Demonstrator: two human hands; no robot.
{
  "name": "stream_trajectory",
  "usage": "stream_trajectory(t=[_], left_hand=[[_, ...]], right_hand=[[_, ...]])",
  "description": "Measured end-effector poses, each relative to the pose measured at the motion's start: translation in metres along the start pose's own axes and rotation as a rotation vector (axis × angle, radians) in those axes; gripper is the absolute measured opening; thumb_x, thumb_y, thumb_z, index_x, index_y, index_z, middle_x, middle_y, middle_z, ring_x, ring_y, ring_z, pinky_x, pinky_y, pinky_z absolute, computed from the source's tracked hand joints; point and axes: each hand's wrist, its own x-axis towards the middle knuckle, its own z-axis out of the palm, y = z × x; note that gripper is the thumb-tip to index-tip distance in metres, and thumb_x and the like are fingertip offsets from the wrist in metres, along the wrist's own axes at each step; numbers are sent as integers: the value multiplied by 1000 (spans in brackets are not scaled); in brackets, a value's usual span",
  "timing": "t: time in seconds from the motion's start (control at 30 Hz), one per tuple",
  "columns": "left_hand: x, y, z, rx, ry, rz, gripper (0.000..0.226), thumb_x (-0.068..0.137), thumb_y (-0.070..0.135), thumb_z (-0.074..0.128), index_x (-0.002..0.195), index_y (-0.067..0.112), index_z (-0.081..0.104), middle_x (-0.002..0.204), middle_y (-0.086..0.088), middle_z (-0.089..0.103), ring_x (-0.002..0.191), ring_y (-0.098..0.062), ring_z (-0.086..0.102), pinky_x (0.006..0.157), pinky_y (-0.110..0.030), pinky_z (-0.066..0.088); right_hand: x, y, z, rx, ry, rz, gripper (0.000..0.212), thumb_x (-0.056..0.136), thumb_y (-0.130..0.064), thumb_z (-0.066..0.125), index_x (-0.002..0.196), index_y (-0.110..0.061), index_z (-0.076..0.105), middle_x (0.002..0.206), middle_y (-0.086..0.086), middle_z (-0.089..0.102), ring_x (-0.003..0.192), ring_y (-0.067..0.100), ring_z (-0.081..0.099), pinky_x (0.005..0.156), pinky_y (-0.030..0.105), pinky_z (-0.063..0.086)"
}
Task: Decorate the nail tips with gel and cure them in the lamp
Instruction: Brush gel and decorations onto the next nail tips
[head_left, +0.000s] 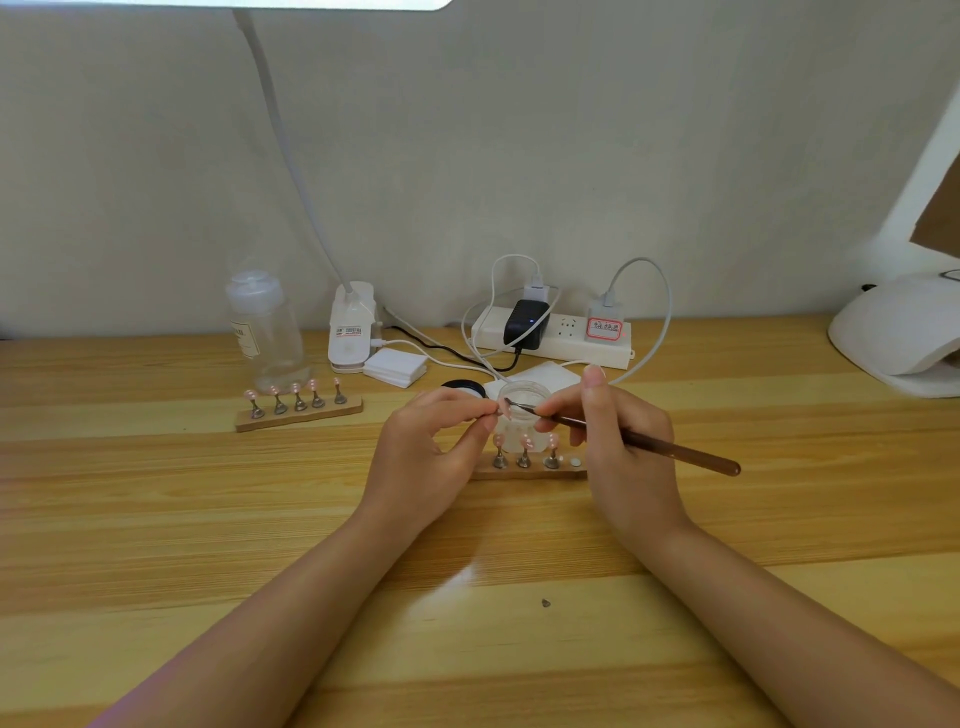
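My left hand (434, 447) pinches a small nail tip on its stand (500, 413) between thumb and fingers, held above the table. My right hand (618, 441) grips a brown-handled brush (660, 446), and its fine tip touches the held nail tip. Just behind the hands stands a clear gel jar (524, 410). Below it a wooden holder (530, 470) carries three pink nail tips on metal stands. A second wooden holder (298, 410) with several pink tips lies to the left. The white curing lamp (898, 338) sits at the far right edge.
A clear bottle (262, 327), a desk-lamp base (352, 327), a stack of white pads (396, 366) and a black lid (462, 388) stand behind the work. A power strip (553, 335) with plugs and cables runs along the wall. A small dark speck (545, 603) lies on the wooden table (208, 519).
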Motion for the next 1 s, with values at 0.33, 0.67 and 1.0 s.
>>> stream_trajectory(t=[0.33,0.67,1.0], left_hand=[[0,2,-2,-24,-3,-37,19,78,-1,67,94,8,71,87,-1,66,86,-11,61,79,-12,45],[0,2,-3,-73,19,-35,15,75,2,71,88,10,72,89,-1,69,89,-11,63,81,-13,46],[1,3,-3,-70,19,-46,19,74,2,72,88,15,71,83,-1,68,84,-13,63,79,-20,48]], right_hand=[[-3,-2,-2,106,-2,26,49,92,-25,36,57,-8,66,51,0,63,49,8,58,53,11,41],[-2,3,-5,-3,42,-120,40,91,-33,33,70,-19,64,64,0,64,66,6,61,63,15,44],[-3,4,-3,-238,-75,-279,37,94,-24,31,75,-20,62,72,-20,58,73,3,56,68,27,45]])
